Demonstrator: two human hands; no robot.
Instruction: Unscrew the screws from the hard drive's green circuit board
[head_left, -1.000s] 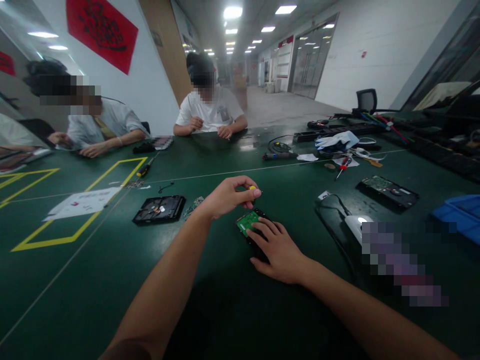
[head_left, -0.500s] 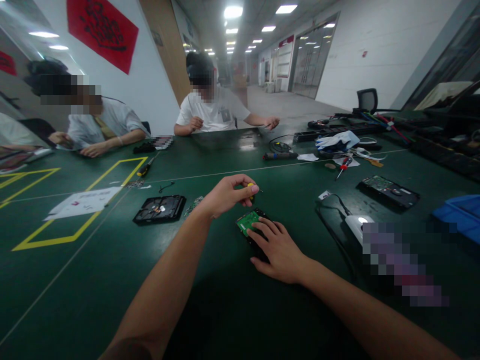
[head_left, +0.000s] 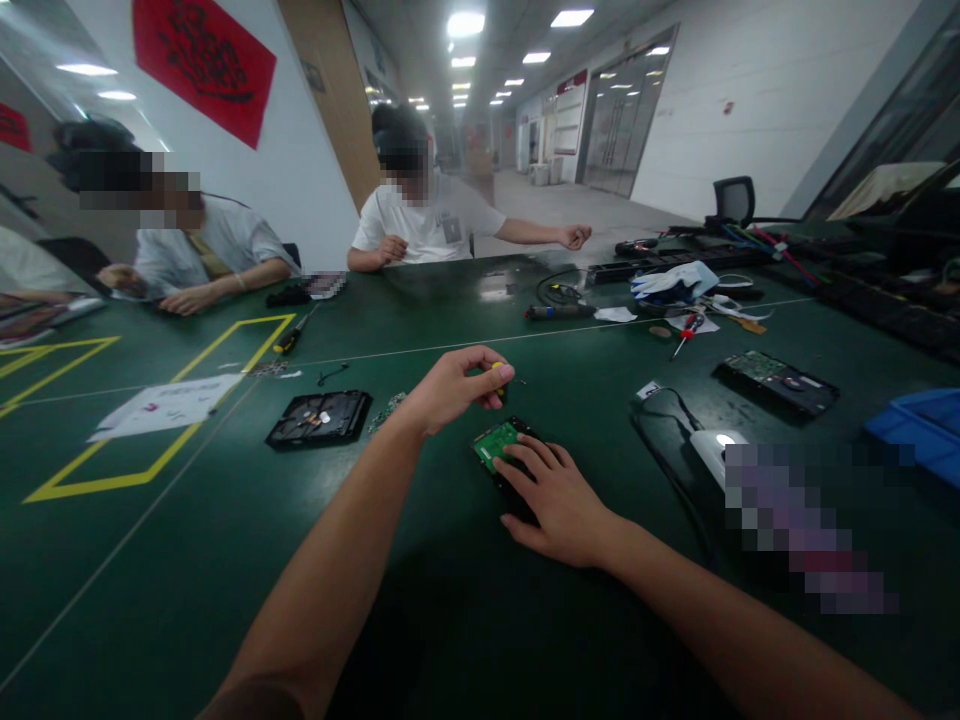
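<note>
Fingers of the right hand (head_left: 559, 495) were spread open across a dark hard drive (head_left: 496, 448), which was laid on the green worktop (head_left: 150, 590) with its green circuit board (head_left: 491, 440) upward. The far-left end of the drive was left uncovered; whether the thumb was pressed to the casing or to the worktop could not be told. By the left hand (head_left: 463, 390), raised just beyond the drive, a small yellow-handled tool (head_left: 498, 368) was pinched between thumb and fingers, most of it being hidden within the grip. No contact between the tool and the drive could be made out.

The drive was judged to be dense and fairly heavy for its size, with a stiff casing by which little flexing would be allowed. Its board was judged the fragile part, so the casing was best gripped by its long edges, with the exposed circuitry spared. Slipping on the smooth worktop was thought possible unless steady pressure was applied. The tool was judged light, and best held by its yellow handle.

To the left, another drive casing (head_left: 319, 418) was laid beside a cluster of small parts (head_left: 388, 412); well apart on the right, a further drive (head_left: 776, 385) was placed.
</note>
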